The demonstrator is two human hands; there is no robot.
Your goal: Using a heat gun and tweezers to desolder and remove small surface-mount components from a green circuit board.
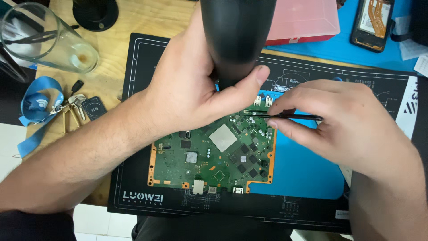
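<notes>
Two hands work over one small patch of a circuit board. The left hand [191,89] is wrapped tight round the black barrel of a hot-air tool [234,40], thumb pressed along its lower end, with the nozzle pointing down at the board's upper edge. The right hand [352,129] pinches a pair of dark tweezers [285,116] between thumb and forefinger; their tips reach left to just under the nozzle, near the small metal ports at the board's top right.

The green circuit board [214,156] lies flat on a blue pad [303,169], which sits on a black work mat [142,58] on the wooden tabletop [133,18].

As a judgement, the risks gather where nozzle and tips meet. The thumb sits very close to the outlet — a small slip down the barrel could burn it. The tweezer tips hover among tightly packed parts, so a nudge could shift a neighbour if the solder is soft. The board appears unclamped — pressure from the tweezers could slide it on the pad.

Further out, a clear glass [49,40] stands at the tabletop's upper left, with keys on a blue lanyard [38,107] beside the mat. A pink plastic box [307,20] and an opened phone [372,22] lie beyond the mat.
</notes>
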